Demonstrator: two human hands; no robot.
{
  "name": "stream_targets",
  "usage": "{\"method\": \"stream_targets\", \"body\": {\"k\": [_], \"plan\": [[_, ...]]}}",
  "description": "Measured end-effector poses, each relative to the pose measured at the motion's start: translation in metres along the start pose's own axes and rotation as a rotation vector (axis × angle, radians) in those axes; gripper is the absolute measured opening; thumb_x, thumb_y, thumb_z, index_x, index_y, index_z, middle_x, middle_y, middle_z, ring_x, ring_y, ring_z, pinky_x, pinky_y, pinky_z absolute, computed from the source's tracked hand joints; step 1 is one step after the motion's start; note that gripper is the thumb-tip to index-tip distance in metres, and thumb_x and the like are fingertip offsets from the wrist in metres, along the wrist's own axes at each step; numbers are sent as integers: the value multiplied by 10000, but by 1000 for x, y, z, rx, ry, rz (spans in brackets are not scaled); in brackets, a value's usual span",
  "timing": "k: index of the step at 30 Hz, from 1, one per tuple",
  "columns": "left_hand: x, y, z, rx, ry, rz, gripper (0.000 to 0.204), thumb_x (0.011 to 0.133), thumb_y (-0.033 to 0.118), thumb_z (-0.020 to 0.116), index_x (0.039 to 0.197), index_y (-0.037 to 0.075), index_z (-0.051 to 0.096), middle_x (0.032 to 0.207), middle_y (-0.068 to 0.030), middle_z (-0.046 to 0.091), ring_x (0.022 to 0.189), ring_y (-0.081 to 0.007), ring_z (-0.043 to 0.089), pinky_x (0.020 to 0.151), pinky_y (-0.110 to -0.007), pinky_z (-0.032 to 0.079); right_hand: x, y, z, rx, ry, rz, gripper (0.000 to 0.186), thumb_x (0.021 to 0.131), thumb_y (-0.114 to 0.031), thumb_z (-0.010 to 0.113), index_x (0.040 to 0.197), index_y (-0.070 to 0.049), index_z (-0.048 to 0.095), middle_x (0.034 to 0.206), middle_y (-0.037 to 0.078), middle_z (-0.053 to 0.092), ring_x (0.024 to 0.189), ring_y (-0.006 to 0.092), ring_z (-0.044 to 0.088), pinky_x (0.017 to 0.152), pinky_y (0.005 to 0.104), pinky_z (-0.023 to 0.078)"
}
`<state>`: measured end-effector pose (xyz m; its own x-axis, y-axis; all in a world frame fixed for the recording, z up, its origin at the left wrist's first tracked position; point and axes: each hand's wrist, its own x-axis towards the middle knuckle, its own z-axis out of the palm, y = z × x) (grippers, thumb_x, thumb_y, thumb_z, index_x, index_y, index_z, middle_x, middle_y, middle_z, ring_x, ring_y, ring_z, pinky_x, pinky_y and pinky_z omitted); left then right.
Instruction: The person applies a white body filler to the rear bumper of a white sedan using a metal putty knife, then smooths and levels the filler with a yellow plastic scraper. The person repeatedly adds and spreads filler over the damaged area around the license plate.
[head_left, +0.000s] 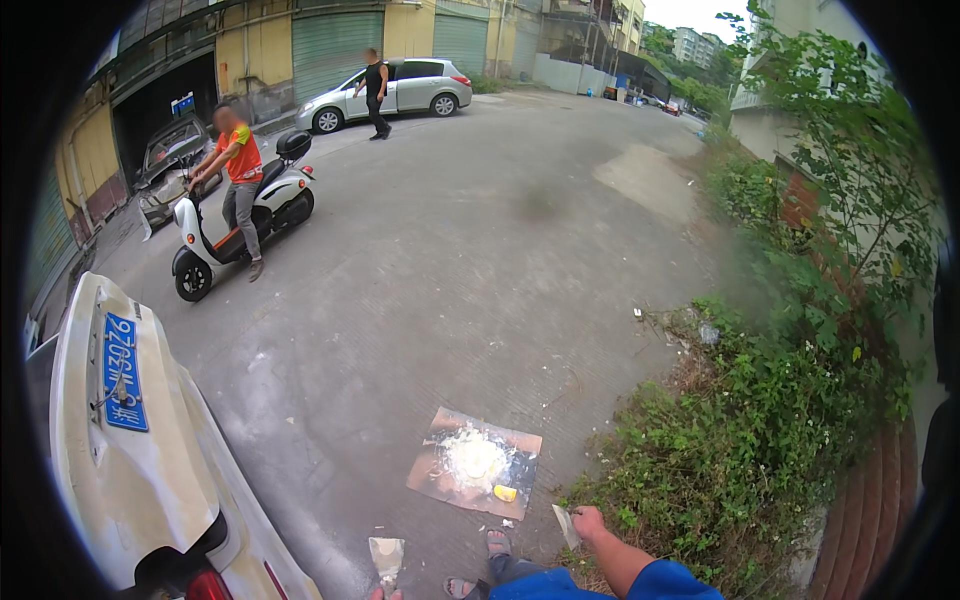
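Observation:
At the lower edge, only the fingertips of my left hand (pixel 386 594) show, closed on a pale, flat, scraper-like plate (pixel 387 553) with whitish smears. My right hand (pixel 588 522) reaches in from the lower right, its fingers closed round a thin, pale, flat piece (pixel 566 527) that also looks like a scraper. Ahead of both hands, a flat sheet of board (pixel 433 478) lies on the ground, heaped in the middle with white powdery stuff (pixel 474 458). A small yellow block (pixel 505 493) rests near its right corner.
A worn white car (pixel 130 480) stands close on my left. Bushes (pixel 720 440) and brick-red steps (pixel 865 520) line the right. One person sits on a white scooter (pixel 272 205); another (pixel 374 92) is beside a silver car (pixel 420 88). My sandalled feet (pixel 497 543) are below.

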<state>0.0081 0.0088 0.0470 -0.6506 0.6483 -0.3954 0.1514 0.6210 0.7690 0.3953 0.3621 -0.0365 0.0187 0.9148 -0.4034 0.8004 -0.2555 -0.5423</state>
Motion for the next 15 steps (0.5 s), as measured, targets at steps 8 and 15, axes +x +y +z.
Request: {"method": "stream_targets", "body": {"k": [8, 15], "plan": [[-5, -6, -6, -27, -33, 108, 380, 1000, 368, 575, 1163, 28, 624, 698, -66, 604, 603, -152, 572, 558, -341, 475, 137, -228, -334, 278, 691, -512, 335, 845, -165, 616, 1107, 21, 709, 981, 236, 727, 927, 310, 712, 839, 373, 526], [-30, 31, -15, -301, -15, -115, 211, 932, 180, 651, 1051, 6, 635, 653, -87, 635, 534, -134, 614, 508, -282, 508, 74, -415, -626, -10, 1224, -670, 433, 905, -401, 551, 1171, -102, 714, 984, 172, 741, 951, 299, 704, 830, 409, 516]]}}
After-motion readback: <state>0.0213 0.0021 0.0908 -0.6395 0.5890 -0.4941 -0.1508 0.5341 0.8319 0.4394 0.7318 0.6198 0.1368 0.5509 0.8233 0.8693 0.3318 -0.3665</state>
